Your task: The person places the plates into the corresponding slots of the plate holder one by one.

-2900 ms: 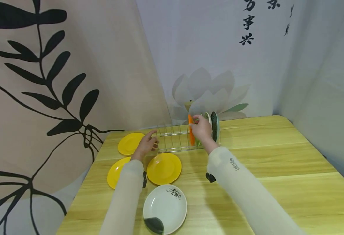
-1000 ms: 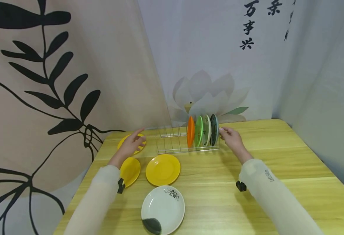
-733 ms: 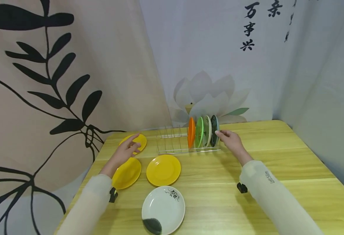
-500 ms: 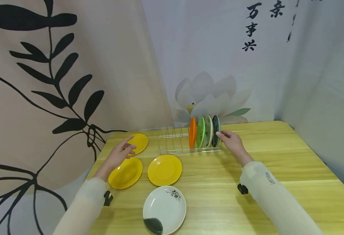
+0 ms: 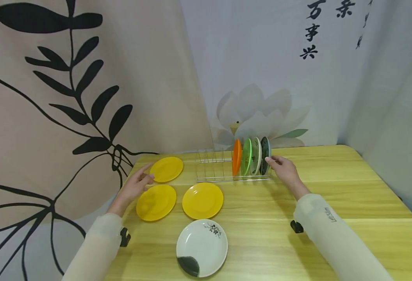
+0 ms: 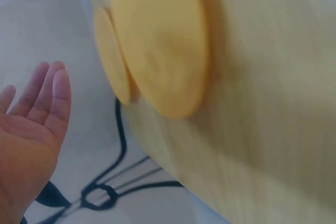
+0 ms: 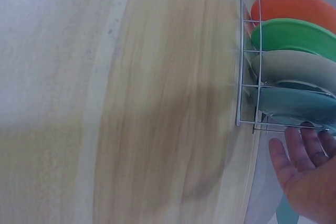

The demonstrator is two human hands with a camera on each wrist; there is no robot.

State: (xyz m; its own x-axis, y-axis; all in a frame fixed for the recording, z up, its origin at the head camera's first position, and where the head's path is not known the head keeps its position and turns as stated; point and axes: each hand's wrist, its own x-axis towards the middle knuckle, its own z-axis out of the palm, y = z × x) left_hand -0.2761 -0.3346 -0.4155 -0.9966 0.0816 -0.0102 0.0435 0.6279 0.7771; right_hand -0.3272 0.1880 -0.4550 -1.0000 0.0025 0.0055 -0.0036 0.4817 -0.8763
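My right hand (image 5: 286,170) is at the right end of the wire dish rack (image 5: 213,180), fingertips at the dark patterned plate (image 5: 264,156). Whether they touch plate or wire I cannot tell. In the right wrist view, the fingers (image 7: 299,148) look loosely extended beside the rack's end. Left of that plate, a white plate (image 5: 256,156), a green plate (image 5: 246,157) and an orange plate (image 5: 237,157) stand upright in the rack. My left hand (image 5: 134,188), holding nothing, hovers near two yellow plates, the back one (image 5: 166,169) and the front-left one (image 5: 156,202); its fingers (image 6: 60,95) are extended.
A third yellow plate (image 5: 202,200) lies in front of the rack. Nearer me is a white plate (image 5: 202,248) with a dark leaf patch and small floral print. Printed curtains (image 5: 156,78) hang behind the wooden table (image 5: 339,234).
My right hand has gone from the orange plate, now standing in the rack, to the rack's right end. My left hand has withdrawn leftward from the rack. The view has shifted slightly.
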